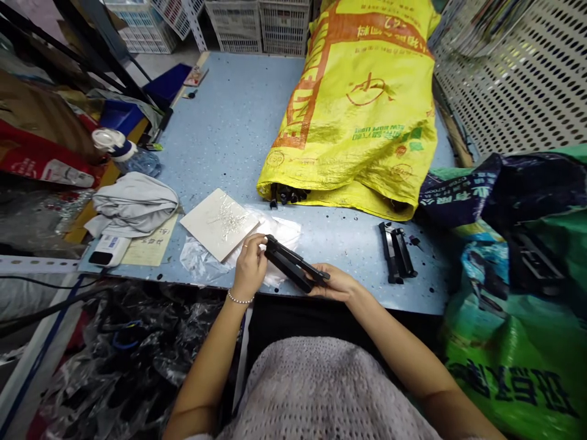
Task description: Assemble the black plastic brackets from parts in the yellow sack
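Above the table's front edge I hold a long black two-bar part [291, 264], slanting down to the right, that looks like a stapler body. My left hand [250, 264] pinches its upper left end. The fingers of my right hand [334, 282] are closed around the lower right end, partly hidden behind it. Just left of my left hand lies a pale square board [215, 229] with many tiny shiny metal pieces [232, 219] scattered on it. Under the board is crumpled clear plastic [197, 260]. Two similar black parts [397, 252] lie side by side to the right.
A big yellow woven sack [362, 122] covers the back right of the blue table [229, 128], black pieces [288, 194] showing at its mouth. On the left are a grey cloth [135, 205], a bottle [126, 153] and a white device [109, 250]. Green bags [513, 342] stand at right.
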`<action>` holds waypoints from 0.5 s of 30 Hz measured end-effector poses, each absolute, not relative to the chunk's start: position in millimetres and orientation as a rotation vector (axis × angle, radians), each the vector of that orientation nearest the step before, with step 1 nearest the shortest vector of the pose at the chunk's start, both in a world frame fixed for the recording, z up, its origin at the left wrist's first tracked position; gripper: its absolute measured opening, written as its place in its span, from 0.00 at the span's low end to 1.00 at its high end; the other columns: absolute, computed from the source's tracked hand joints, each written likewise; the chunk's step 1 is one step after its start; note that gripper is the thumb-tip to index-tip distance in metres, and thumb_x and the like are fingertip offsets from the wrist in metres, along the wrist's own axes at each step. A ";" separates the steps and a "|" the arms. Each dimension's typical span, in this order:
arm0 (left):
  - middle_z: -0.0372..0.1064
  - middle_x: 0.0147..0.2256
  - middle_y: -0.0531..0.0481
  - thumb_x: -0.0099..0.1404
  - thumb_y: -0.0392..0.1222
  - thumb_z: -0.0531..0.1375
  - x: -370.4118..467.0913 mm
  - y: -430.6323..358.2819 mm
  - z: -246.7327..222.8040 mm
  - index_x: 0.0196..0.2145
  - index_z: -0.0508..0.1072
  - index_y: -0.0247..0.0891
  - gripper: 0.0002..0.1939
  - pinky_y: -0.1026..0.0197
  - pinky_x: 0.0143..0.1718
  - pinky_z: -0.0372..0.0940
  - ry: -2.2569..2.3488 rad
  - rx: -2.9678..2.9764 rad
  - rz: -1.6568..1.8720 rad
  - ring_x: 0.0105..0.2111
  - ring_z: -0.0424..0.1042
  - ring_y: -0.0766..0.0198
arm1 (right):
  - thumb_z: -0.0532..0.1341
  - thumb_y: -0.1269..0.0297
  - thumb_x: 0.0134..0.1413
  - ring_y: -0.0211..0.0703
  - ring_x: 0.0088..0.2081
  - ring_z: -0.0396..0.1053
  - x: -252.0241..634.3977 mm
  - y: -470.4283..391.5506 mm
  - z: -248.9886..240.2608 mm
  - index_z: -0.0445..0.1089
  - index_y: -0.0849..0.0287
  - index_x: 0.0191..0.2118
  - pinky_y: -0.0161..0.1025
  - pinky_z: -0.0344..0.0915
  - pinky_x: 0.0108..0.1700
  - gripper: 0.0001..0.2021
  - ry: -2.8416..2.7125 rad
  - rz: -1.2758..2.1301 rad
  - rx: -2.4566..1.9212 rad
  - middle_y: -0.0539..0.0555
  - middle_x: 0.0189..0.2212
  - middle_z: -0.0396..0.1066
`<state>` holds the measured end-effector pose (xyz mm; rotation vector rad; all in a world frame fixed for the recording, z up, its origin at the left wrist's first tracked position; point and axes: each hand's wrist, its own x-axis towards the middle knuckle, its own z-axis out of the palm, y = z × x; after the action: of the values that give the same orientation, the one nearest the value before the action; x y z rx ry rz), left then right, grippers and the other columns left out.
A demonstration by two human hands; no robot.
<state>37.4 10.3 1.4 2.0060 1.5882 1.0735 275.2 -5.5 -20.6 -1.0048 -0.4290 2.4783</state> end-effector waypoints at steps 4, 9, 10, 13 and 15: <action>0.66 0.51 0.36 0.65 0.26 0.50 31.3 1.5 -2.7 0.46 0.68 0.35 0.15 0.49 0.55 0.65 1.740 2.093 1.035 0.55 0.66 0.53 | 0.74 0.67 0.42 0.36 0.29 0.74 270.0 -8.9 -24.1 0.74 0.66 0.34 0.33 0.77 0.34 0.13 -0.395 2.415 -1.019 0.54 0.30 0.75; 0.70 0.48 0.39 0.62 0.23 0.48 30.6 7.0 -13.5 0.40 0.72 0.36 0.18 0.45 0.56 0.64 1.714 2.207 0.946 0.53 0.69 0.52 | 0.75 0.65 0.40 0.37 0.31 0.74 279.4 -15.8 -13.2 0.71 0.62 0.28 0.31 0.76 0.33 0.13 -0.365 2.161 -1.026 0.51 0.28 0.73; 0.70 0.50 0.39 0.62 0.23 0.47 31.3 9.2 -14.7 0.44 0.73 0.36 0.20 0.44 0.57 0.64 1.690 2.216 0.922 0.54 0.68 0.53 | 0.74 0.65 0.40 0.38 0.31 0.74 280.9 -17.6 -11.0 0.71 0.62 0.29 0.32 0.76 0.32 0.13 -0.387 2.193 -1.012 0.50 0.28 0.73; 0.67 0.56 0.40 0.65 0.26 0.47 33.0 14.9 -14.9 0.58 0.67 0.37 0.26 0.47 0.59 0.63 1.641 2.143 0.941 0.57 0.66 0.55 | 0.73 0.68 0.43 0.39 0.30 0.75 281.8 -23.2 -10.6 0.71 0.64 0.31 0.34 0.76 0.33 0.12 -0.415 2.393 -0.994 0.53 0.29 0.73; 0.63 0.59 0.40 0.67 0.28 0.48 33.3 16.1 -13.1 0.63 0.62 0.38 0.27 0.48 0.62 0.62 1.603 2.127 0.974 0.61 0.63 0.56 | 0.73 0.70 0.43 0.40 0.32 0.76 280.7 -25.3 -15.6 0.70 0.66 0.32 0.32 0.76 0.34 0.12 -0.333 2.438 -1.006 0.54 0.30 0.73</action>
<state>33.3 16.1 -13.1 2.1271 1.6028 0.9735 280.7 -25.3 -15.6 -1.0062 -0.3333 2.4380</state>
